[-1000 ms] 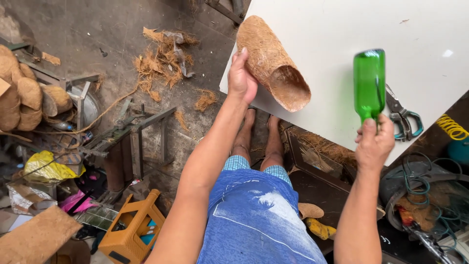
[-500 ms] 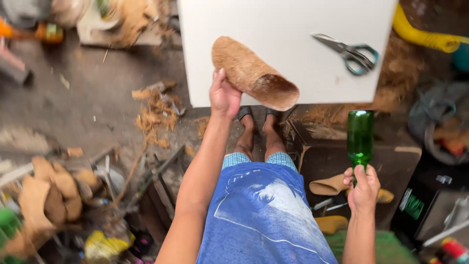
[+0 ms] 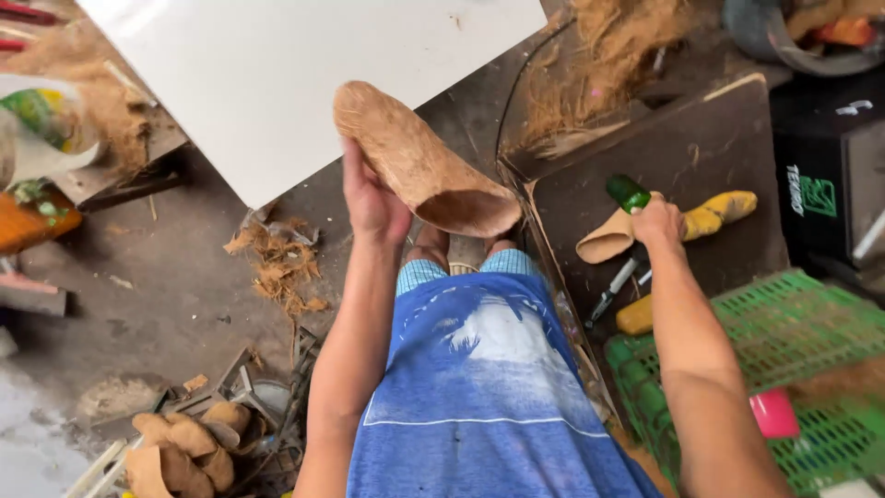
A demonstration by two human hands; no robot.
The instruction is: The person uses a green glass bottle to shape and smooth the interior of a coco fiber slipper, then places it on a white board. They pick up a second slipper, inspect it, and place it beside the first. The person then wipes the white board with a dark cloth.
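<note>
Left hand (image 3: 373, 198): we hold it raised in front of the body, fingers wrapped round the rear edge of a curved brown coconut-husk sheet (image 3: 419, 166). This sheet is rolled into a trough, its open mouth facing down and to the right, and it hangs in the air over the edge of the white board (image 3: 277, 83) and above our knees. Right hand (image 3: 659, 221): we extend it to the right and close it round the body of a green glass bottle (image 3: 629, 192), of which only the upper end shows beyond the knuckles. We hold the bottle low over a dark wooden panel (image 3: 710, 138), just beside a smaller tan husk piece (image 3: 607, 244) and a yellow tool handle (image 3: 724, 210) lying on that panel. A second yellow-handled tool (image 3: 636, 315) lies nearer to us, next to a green plastic crate (image 3: 802, 350). Loose fibre scraps (image 3: 281, 263) litter the floor at left, and a stack of shaped husk pieces (image 3: 184, 447) sits at lower left.
</note>
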